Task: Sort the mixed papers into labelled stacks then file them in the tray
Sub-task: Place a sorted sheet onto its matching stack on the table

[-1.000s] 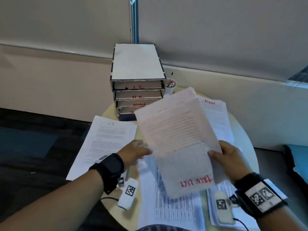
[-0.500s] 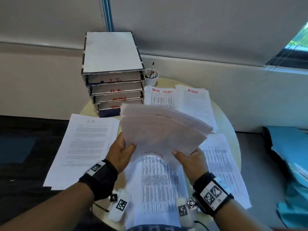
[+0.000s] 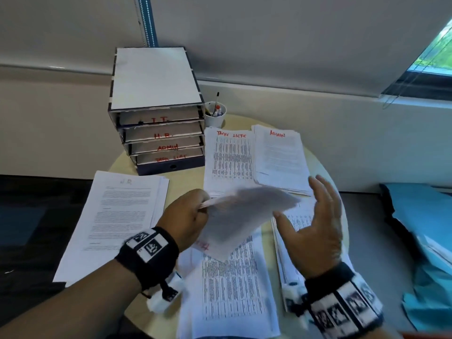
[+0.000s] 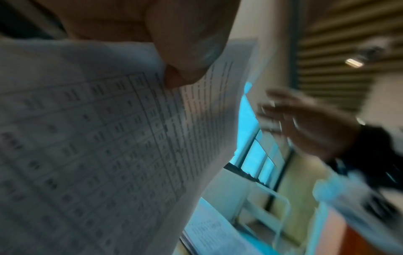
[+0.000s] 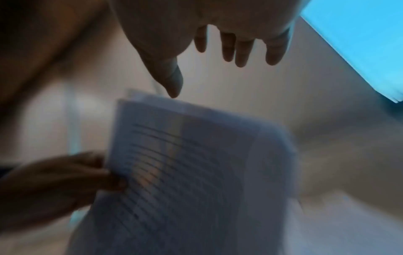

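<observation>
My left hand (image 3: pixel 189 216) pinches the left edge of a thin bundle of printed sheets (image 3: pixel 242 218) and holds it tilted above the round table (image 3: pixel 325 165). The bundle (image 4: pixel 109 146) shows printed table rows under my thumb in the left wrist view. Just right of the bundle, my right hand (image 3: pixel 315 223) hovers with fingers spread and holds nothing. The same bundle (image 5: pixel 185 163) hangs blurred below those spread fingers (image 5: pixel 240 48). A stacked filing tray (image 3: pixel 159 133) with red labels I.T., H.R., ADMIN and TASK LIST stands at the table's back left.
Labelled stacks lie on the table: TASK LISTS (image 3: pixel 230 157), ADMIN (image 3: pixel 281 157), an H.R. stack (image 3: pixel 119 216) overhanging the left edge, and table printouts (image 3: pixel 234 289) in front. A white pen cup (image 3: pixel 215 116) stands beside the tray. Blue folders (image 3: pixel 423 228) lie off to the right.
My right hand has let go of the bundle and drawn off to the right with fingers spread. The left hand alone now holds the sheets, lower and flatter than before.
</observation>
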`<state>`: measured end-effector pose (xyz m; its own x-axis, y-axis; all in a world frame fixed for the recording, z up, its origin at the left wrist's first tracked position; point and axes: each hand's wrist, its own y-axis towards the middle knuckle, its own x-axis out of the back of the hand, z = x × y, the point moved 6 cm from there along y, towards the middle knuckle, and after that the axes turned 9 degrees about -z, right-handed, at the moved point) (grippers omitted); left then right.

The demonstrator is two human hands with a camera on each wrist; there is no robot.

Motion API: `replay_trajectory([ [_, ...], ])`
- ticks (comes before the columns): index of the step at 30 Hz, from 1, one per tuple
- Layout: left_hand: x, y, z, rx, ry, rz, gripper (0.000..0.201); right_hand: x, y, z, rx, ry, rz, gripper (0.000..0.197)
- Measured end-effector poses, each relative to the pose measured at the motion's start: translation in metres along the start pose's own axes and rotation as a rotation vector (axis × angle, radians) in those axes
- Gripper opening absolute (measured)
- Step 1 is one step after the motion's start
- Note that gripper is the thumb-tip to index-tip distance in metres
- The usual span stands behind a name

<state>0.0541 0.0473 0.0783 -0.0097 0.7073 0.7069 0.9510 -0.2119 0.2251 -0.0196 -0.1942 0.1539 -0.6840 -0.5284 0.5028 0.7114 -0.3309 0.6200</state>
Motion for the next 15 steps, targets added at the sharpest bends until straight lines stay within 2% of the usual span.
replay_trajectory([
  [2,0.003,0.006,-0.041,-0.245,0.174,0.065,0.013,0.009,0.007,0.042,0.364,-0.142,0.092,0.073],
  [3,0.001,0.005,-0.059,-0.352,0.231,0.099,0.014,0.005,0.005,0.054,0.446,-0.233,0.206,0.068],
  [4,-0.003,0.003,-0.074,-0.442,0.279,0.115,0.014,-0.003,0.000,0.059,0.483,-0.321,0.342,0.060],
  [6,-0.014,-0.003,-0.093,-0.553,0.314,0.140,0.014,-0.015,-0.012,0.052,0.476,-0.460,0.555,0.028],
  [7,-0.020,-0.005,-0.096,-0.563,0.307,0.167,0.014,-0.017,-0.016,0.043,0.416,-0.498,0.619,0.020],
  [8,-0.024,-0.004,-0.096,-0.540,0.291,0.207,0.017,-0.018,-0.019,0.029,0.366,-0.527,0.662,0.023],
  [10,-0.027,0.001,-0.081,-0.421,0.200,0.306,0.029,-0.014,-0.022,-0.005,0.219,-0.512,0.739,0.015],
  [12,-0.022,0.006,-0.057,-0.262,0.024,0.358,0.041,0.000,-0.021,-0.050,-0.030,-0.373,0.788,0.012],
  [13,-0.017,0.009,-0.041,-0.190,-0.055,0.332,0.042,0.011,-0.020,-0.081,-0.181,-0.328,0.770,0.012],
  [15,-0.009,0.009,-0.005,-0.042,-0.128,0.214,0.030,0.036,-0.025,-0.145,-0.446,-0.278,0.672,0.016],
])
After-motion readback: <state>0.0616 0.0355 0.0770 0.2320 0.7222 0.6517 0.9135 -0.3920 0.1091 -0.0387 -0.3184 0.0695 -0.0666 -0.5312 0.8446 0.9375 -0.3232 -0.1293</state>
